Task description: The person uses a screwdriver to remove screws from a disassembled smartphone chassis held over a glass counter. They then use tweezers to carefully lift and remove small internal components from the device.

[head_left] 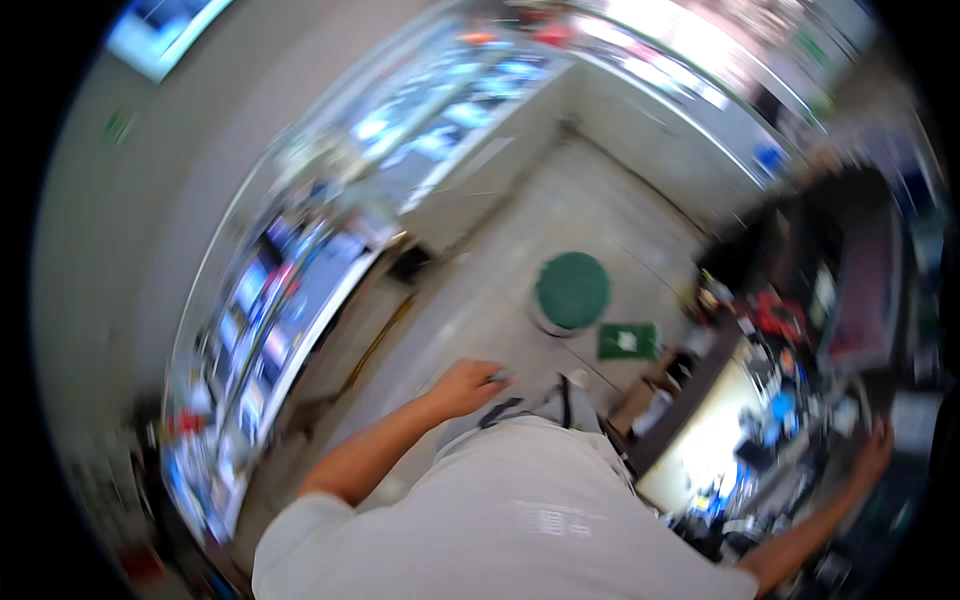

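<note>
Gripping a small pale-tipped object, the left hand (468, 386) is curled near the chest; the picture is smeared by motion, so I cannot tell what kind of thing that small object (499, 377) is, only that the fingers close round it and its tip pokes out to the right. The right hand (878, 442) is stretched well out to the right and rests on or just over the far side of a cluttered workbench (700, 440). Whether its fingers are spread or holding something cannot be told through the blur.

As a judgement, the work looks to be at a fetching or carrying stage: one item is already in the left hand, the right reaches among the clutter, and nothing shows as assembled or finished.

A dark strap (565, 400) hangs over the front of the person's white shirt (520, 510), just right of the left hand. Farther out on the floor stands a round green stool (572, 290), with a flat green card or mat (628, 341) just to its right. Along the left runs a long glass display counter (290, 300) filled with small bright goods, and a second counter (690, 90) crosses the far side. The workbench carries red, blue and dark bits too blurred to name.
</note>
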Motion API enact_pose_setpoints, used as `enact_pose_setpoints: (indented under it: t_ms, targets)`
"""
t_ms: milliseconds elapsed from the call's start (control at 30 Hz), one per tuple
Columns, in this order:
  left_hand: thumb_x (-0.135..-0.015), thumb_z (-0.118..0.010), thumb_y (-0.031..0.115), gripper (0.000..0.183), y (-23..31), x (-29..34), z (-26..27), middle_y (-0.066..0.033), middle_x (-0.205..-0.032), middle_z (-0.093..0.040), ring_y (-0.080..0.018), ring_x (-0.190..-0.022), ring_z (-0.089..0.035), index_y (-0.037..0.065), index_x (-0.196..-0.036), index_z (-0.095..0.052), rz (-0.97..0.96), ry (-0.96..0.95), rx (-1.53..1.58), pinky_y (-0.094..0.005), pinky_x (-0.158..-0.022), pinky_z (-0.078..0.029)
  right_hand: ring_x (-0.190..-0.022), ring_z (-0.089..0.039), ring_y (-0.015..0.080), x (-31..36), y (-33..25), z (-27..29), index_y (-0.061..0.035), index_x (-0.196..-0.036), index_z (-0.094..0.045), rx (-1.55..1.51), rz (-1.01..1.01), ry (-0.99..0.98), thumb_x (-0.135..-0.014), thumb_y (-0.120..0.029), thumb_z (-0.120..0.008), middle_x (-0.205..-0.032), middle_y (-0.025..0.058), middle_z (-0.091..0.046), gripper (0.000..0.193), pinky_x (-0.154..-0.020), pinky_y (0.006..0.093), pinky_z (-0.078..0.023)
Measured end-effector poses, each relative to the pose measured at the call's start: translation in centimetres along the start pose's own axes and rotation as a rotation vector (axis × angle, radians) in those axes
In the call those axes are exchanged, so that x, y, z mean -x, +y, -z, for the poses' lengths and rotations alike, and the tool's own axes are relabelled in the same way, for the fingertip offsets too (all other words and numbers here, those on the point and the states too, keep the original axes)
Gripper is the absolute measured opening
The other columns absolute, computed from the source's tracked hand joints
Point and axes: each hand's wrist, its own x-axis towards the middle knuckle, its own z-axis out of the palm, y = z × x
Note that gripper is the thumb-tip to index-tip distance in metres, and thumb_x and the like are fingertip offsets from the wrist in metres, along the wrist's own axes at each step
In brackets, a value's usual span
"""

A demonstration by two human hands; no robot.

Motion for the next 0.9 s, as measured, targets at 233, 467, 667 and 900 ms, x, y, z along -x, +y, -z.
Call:
enact_pose_setpoints:
  t_ms: [233, 467, 667, 900]
  targets:
    - [-0.110, -0.070, 0.026, 0.031, -13.8, 16.7, 2.8, -0.0172, -0.105, -0.077, -0.0378, -0.093, -0.071, 0.006, -0.133, -0.074, -0.062, 0.539, 0.256, -0.0468, -0.083, -0.058, -0.097, -0.066, 0.0104, 8.0, -38.1, -20.6, -0.0086, -0.138, -0.072, -0.521, 0.274, -0.092, -0.119, -0.036, -0.058, -0.115, 0.0015, -0.074, 0.036, -0.080, 0.0262, -0.052]
    - [-0.100, -0.075, 0.010, 0.041, -15.0, 26.4, 8.6, -0.0162, -0.111, -0.074, -0.0354, -0.099, -0.072, 0.008, -0.141, -0.072, -0.126, 0.907, 0.429, -0.0437, -0.084, -0.060, -0.083, -0.076, 0.0163, 45.5, -78.4, -33.6, 0.0018, -0.122, -0.070, -0.876, 0.977, -1.018, -0.111, -0.005, -0.066, -0.097, 0.0110, -0.077, 0.014, -0.072, 0.0280, -0.064]
    - [-0.095, -0.076, 0.006, 0.018, -20.4, 31.0, 12.2, -0.0123, -0.101, -0.075, -0.0358, -0.089, -0.073, 0.004, -0.113, -0.075, 0.075, 1.112, 0.367, -0.0435, -0.078, -0.059, -0.086, -0.080, 0.0212, 59.9, -92.0, -36.8, 0.0059, -0.124, -0.067, -1.232, 0.971, -1.602, -0.107, 0.000, -0.069, -0.099, 0.0152, -0.077, 0.018, -0.071, 0.0315, -0.068]
    - [-0.088, -0.071, -0.002, 0.021, -27.5, 34.5, 17.9, -0.0151, -0.100, -0.078, -0.0395, -0.084, -0.075, 0.004, -0.108, -0.073, 0.267, 1.277, 0.291, -0.0451, -0.071, -0.059, -0.083, -0.074, 0.0195, 71.1, -102.2, -41.0, -0.0026, -0.153, -0.041, -1.224, 0.675, -2.046, -0.109, -0.003, -0.065, -0.106, 0.0153, -0.070, 0.050, -0.064, 0.0315, -0.066]
